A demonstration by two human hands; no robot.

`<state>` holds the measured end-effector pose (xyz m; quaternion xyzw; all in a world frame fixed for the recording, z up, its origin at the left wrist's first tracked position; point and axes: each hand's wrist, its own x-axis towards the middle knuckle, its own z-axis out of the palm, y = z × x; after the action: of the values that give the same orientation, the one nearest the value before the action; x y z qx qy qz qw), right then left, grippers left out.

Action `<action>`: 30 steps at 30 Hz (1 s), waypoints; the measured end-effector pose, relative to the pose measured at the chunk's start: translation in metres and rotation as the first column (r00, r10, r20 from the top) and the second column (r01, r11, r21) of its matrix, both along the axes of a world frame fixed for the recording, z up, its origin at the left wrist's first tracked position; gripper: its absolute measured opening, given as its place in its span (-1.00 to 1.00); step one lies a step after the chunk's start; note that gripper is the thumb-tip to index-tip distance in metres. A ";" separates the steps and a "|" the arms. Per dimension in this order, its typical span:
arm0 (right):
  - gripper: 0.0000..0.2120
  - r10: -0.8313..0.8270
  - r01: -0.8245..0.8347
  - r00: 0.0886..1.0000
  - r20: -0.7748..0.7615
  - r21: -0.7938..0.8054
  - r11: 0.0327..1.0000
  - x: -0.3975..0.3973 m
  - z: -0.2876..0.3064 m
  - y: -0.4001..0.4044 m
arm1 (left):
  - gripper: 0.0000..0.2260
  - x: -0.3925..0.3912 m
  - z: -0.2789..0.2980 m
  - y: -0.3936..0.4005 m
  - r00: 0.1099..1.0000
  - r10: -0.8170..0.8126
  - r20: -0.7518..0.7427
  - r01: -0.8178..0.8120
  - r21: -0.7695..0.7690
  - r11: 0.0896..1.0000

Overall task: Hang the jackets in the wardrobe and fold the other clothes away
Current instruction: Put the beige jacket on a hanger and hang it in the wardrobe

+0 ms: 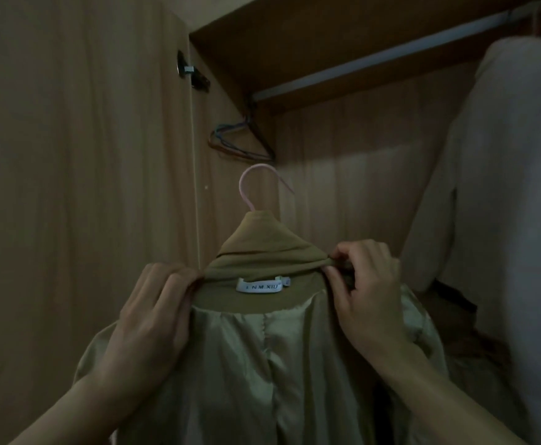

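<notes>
I hold an olive-tan jacket [262,252] with a shiny pale-green lining and a white neck label up in front of the open wardrobe. A pink hanger [249,184] sits inside it, and only its hook shows above the collar. My left hand [153,309] grips the jacket at the left end of the collar. My right hand [367,284] pinches the collar's right end between thumb and fingers. The wardrobe rail [375,56] runs above and behind the hook, apart from it.
A pale garment [503,187] hangs on the rail at the right. Several bare hangers [237,139] hang at the rail's left end by the wardrobe side wall. The open door [80,187] stands on the left. Dark clothes [455,303] lie low at the right.
</notes>
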<state>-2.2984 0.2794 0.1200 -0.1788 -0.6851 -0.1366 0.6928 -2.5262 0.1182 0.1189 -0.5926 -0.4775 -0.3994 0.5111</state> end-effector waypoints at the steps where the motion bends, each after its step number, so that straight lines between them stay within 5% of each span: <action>1: -0.87 -0.002 0.002 1.000 0.010 0.017 1.000 -0.005 0.009 0.010 | -0.82 -0.005 0.009 0.007 1.000 0.011 -0.016 -0.011 0.015 1.000; 8: -0.93 -0.026 0.028 0.999 -0.021 0.137 0.990 -0.044 0.067 0.065 | -0.79 -0.042 0.065 0.054 0.996 0.049 -0.074 -0.040 0.110 0.993; 30: -0.86 0.111 -0.093 0.975 -0.193 0.103 0.990 -0.162 0.212 0.258 | -0.76 -0.100 0.233 0.210 0.908 0.286 -0.306 -0.220 0.231 0.948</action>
<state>-2.4603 0.5375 0.3316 -0.1236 -0.6138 -0.1140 0.7713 -2.6260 0.3282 0.3520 -0.5328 -0.4157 -0.2666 0.6872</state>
